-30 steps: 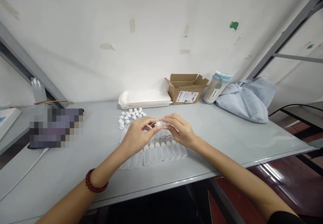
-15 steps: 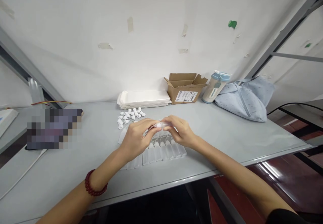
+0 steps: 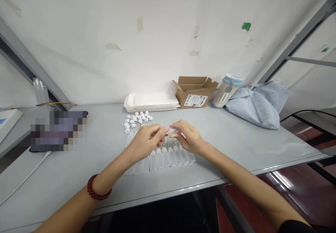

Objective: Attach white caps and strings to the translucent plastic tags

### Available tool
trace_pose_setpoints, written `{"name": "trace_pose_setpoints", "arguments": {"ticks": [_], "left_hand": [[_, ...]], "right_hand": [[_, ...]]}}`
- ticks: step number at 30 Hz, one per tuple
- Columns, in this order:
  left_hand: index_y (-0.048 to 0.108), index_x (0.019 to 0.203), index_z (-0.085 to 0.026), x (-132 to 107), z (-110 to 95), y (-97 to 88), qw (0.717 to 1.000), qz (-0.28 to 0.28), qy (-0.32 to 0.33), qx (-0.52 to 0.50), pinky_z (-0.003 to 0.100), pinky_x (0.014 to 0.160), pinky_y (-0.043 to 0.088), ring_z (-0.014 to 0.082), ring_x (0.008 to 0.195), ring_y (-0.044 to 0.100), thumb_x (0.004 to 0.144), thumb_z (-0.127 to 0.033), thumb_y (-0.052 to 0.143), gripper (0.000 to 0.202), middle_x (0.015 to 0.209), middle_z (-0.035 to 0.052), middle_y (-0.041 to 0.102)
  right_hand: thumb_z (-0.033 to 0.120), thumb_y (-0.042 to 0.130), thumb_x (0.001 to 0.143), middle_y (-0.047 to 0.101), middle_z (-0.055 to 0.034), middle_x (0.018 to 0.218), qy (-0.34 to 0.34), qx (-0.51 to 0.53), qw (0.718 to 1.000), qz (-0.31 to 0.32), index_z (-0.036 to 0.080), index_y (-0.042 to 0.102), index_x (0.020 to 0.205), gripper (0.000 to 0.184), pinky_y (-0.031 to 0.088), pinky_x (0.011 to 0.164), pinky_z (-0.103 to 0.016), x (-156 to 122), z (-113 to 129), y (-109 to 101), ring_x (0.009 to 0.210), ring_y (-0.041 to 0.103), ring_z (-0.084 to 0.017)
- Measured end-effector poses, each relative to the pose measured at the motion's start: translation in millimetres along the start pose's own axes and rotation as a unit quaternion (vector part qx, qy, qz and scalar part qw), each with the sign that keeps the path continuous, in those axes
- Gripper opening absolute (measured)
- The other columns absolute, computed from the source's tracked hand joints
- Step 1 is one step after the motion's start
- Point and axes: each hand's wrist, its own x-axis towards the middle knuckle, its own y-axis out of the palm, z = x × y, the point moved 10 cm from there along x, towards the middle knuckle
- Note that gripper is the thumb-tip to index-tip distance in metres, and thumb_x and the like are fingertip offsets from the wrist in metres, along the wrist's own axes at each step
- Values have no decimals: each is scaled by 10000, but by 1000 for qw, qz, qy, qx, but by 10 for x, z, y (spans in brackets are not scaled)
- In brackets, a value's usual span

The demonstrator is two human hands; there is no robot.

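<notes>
Between my hands, above the table, is a small translucent plastic bottle [image 3: 173,131] lying on its side. My right hand [image 3: 189,135] grips its body between thumb and fingers. My left hand [image 3: 147,141] is closed at the bottle's other end, thumb pressed against the fingers, which hide the cap end. Below the hands, several similar bottles [image 3: 166,159] with white caps and thin loops lie side by side in a row. Loose white caps [image 3: 136,119] are heaped just beyond my left hand.
A stack of white trays [image 3: 152,101] and an open cardboard box [image 3: 196,94] stand against the wall. Right of them are a tumbler [image 3: 226,92] and a light blue cloth bag [image 3: 254,107]. A blurred-out phone [image 3: 57,131] with a cable lies at the left.
My left fingers have turned around the bottle's cap end, and the thumb now covers the white cap that showed before. My right hand keeps its grip. The view has shifted slightly.
</notes>
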Motion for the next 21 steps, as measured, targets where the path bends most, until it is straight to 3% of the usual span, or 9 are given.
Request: {"name": "trace_pose_setpoints", "arguments": {"ticks": [5,9,12,18,21], "left_hand": [[613,701,-172,-26,-166,-41,995,-29,80,51,216,525,419,110,548,530,877,-353,514,271,611,-10,601],[648,847,-177,-58,-275,-85,981,-56,155,99,245,631,454,140,679,594,870,-282,533,158,771,26,681],[650,856,-172,-68,-299,-89,974,-58,181,123,251,636,449,140,682,599,870,-246,532,140,783,32,691],[664,883,-184,-21,-214,-82,980,-56,148,122,258,645,465,156,723,611,874,-304,522,186,810,39,691],[669,938,-186,29,-132,-229,983,-86,114,114,276,697,485,181,809,629,858,-359,532,236,908,56,706]], "right_hand": [[234,382,960,528,-42,704,12,-25,998,50,163,487,968,128,420,547,-261,8,-24,61,613,476,-151],[288,326,977,526,-35,689,41,2,996,82,170,488,931,206,401,532,-250,-6,-77,114,586,460,-142],[327,312,982,548,-38,695,62,34,993,98,165,507,918,262,407,542,-244,-15,-106,144,594,481,-139],[371,361,969,601,-40,744,125,98,981,112,162,568,942,296,436,592,-237,-45,-234,185,647,547,-133],[361,391,958,611,-45,758,159,79,979,103,154,580,966,281,446,600,-246,-69,-370,160,652,554,-139]]}}
